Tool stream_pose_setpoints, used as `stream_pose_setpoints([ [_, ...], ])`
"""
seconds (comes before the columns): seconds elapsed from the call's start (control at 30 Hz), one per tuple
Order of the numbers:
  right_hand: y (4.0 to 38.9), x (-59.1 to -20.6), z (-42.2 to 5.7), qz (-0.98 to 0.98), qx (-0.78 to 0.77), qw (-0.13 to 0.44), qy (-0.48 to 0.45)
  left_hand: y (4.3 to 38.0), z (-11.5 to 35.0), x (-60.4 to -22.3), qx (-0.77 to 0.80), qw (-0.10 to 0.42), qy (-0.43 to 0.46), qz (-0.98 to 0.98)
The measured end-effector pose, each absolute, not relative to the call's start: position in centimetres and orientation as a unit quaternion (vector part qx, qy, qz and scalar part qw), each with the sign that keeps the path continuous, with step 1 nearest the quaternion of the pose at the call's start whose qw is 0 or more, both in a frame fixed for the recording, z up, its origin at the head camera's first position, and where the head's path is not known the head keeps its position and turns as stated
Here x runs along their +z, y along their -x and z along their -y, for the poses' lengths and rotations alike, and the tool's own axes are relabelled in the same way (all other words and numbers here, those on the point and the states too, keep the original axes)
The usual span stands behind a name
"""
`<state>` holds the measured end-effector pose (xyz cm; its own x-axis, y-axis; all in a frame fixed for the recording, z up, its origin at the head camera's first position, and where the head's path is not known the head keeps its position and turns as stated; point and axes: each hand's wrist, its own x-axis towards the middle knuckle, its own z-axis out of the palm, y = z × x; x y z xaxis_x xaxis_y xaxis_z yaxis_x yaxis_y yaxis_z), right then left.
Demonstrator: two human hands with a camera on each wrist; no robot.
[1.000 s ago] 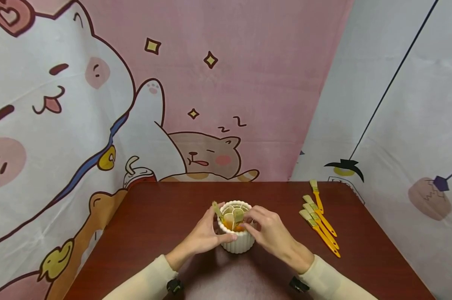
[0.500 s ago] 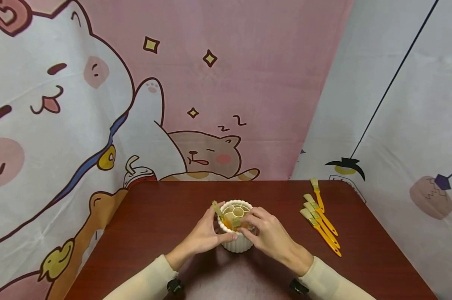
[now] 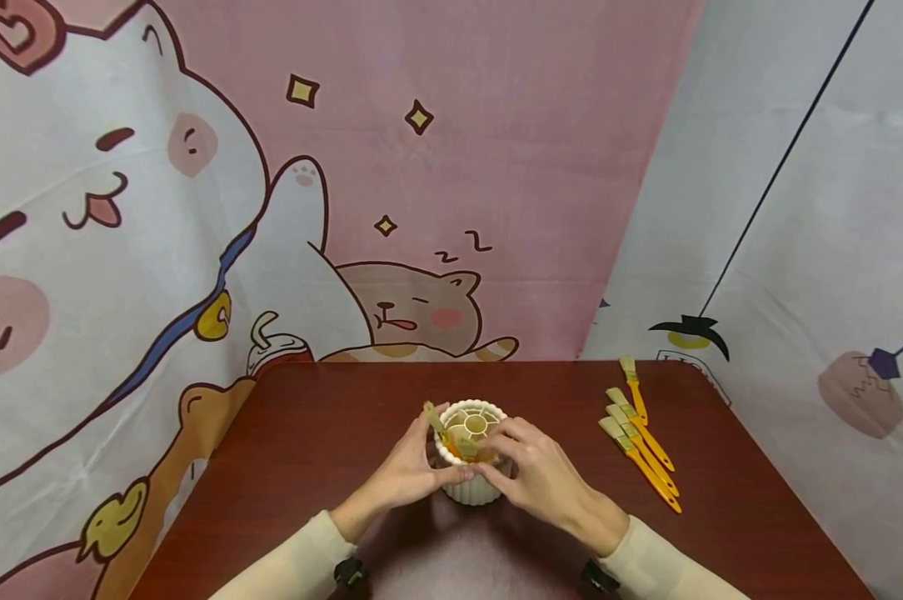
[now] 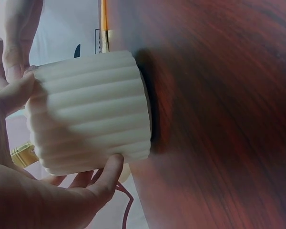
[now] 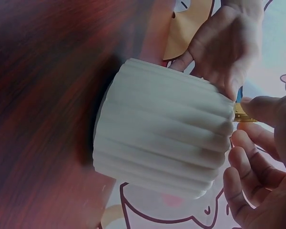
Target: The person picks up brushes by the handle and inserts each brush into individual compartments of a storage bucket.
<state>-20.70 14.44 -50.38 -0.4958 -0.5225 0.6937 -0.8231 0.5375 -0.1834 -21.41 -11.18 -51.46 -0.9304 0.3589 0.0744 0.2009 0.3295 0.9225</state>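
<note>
A white ribbed pot (image 3: 476,487) with a divided insert (image 3: 476,426) inside stands on the dark red-brown table. My left hand (image 3: 406,467) grips its left side, thumb on the near rim and fingers round the far side. One paintbrush (image 3: 433,419) stands bristles up at the pot's left, leaning outward over the rim. At the near side of the opening, my right hand (image 3: 545,479) pinches a second paintbrush (image 3: 466,448), its pale bristles just showing by the fingertips. In the right wrist view a gold ferrule (image 5: 243,113) shows at my right thumb; the handle is hidden.
Several yellow-handled paintbrushes (image 3: 641,462) lie in a loose fan on the table (image 3: 331,408) to the right, with a single paintbrush (image 3: 634,390) behind them. A printed cartoon cloth (image 3: 534,183) hangs behind the table.
The paintbrush in my right hand has sunk lower and nearer the pot's front rim, and the right fingers have shifted slightly with it. The left hand keeps its place on the pot.
</note>
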Motion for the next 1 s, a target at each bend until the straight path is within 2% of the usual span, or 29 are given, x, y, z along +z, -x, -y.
stream_pose_setpoints([
  [0.3, 20.2, -49.9, -15.0, 0.819, 0.269, 0.301, -0.408, 21.5, 11.2, -51.6, 0.579, 0.087, -0.183, -0.79],
  [0.53, 20.0, -49.2, -15.9, 0.829, 0.278, 0.286, -0.392, 21.5, 11.4, -51.4, 0.611, 0.109, -0.166, -0.766],
  [1.0, 20.1, -49.2, -19.2, 0.85, 0.286, 0.291, -0.333, 21.6, 11.4, -51.8, 0.624, 0.107, -0.164, -0.757],
])
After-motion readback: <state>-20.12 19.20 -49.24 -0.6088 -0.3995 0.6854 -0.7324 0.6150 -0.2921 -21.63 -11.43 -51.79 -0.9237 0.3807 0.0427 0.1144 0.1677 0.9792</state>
